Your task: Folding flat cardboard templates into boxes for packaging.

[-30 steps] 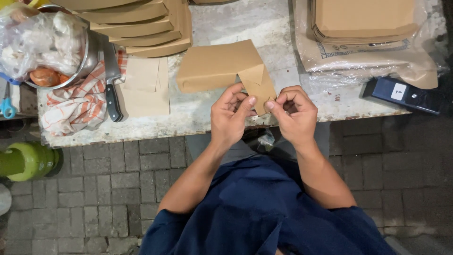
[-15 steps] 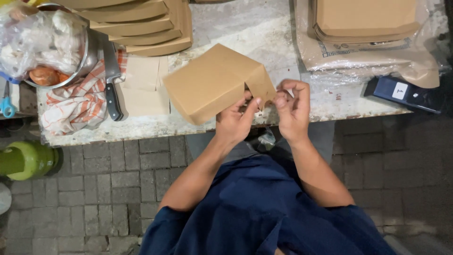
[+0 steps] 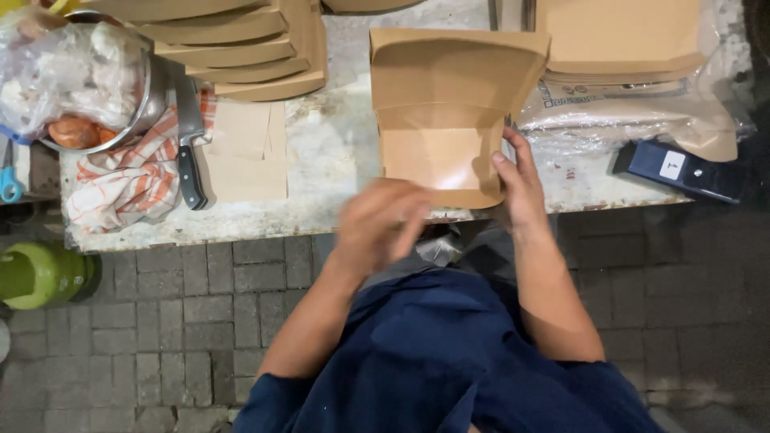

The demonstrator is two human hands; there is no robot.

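A brown cardboard box (image 3: pixel 449 120) lies open on the white worktable (image 3: pixel 337 160), its lid flap raised toward the far side. My right hand (image 3: pixel 517 180) grips the box's right wall, thumb inside and fingers along the outer edge. My left hand (image 3: pixel 381 224) hovers blurred just in front of the box's near edge, fingers apart, holding nothing.
A stack of folded brown boxes (image 3: pixel 241 48) sits at the back left, flat cardboard (image 3: pixel 245 152) below it. A knife (image 3: pixel 191 144) lies on a striped cloth (image 3: pixel 128 176) next to a metal bowl (image 3: pixel 152 96). Plastic-wrapped cardboard packs (image 3: pixel 634 72) and a dark device (image 3: pixel 682 170) lie right. A green cylinder (image 3: pixel 36 273) stands on the paving.
The folded box was turned over and opened flat on the table. My left hand let go and pulled back toward me; my right hand shifted onto the box's right wall.
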